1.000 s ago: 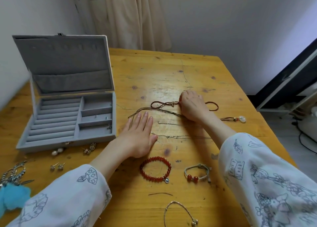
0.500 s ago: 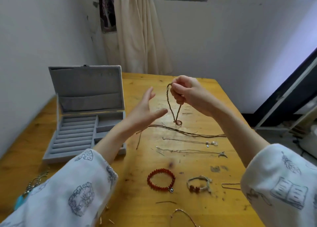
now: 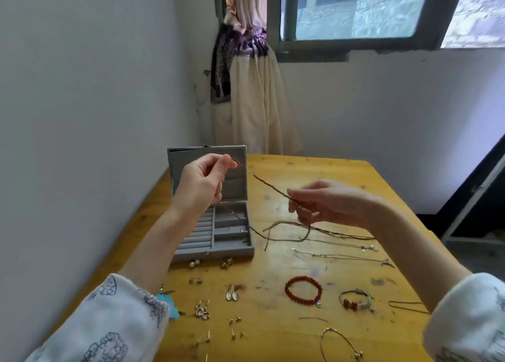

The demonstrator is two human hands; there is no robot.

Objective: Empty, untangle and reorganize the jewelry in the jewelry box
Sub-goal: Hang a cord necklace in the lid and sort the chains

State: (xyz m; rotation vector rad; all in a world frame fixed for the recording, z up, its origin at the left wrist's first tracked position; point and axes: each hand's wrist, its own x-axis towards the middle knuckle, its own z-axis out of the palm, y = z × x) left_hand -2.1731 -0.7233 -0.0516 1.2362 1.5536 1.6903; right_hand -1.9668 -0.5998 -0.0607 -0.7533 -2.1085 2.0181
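Both the left hand and right hand are pinching that thin brown braided cord taut; I'd ease the tension so knots loosen

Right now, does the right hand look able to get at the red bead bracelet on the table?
Probably yes, once freed. The red bead bracelet lies alone on bare wood, nearer the person than the right hand, with nothing over it. But that hand and the left hand are both pinching the brown cord.
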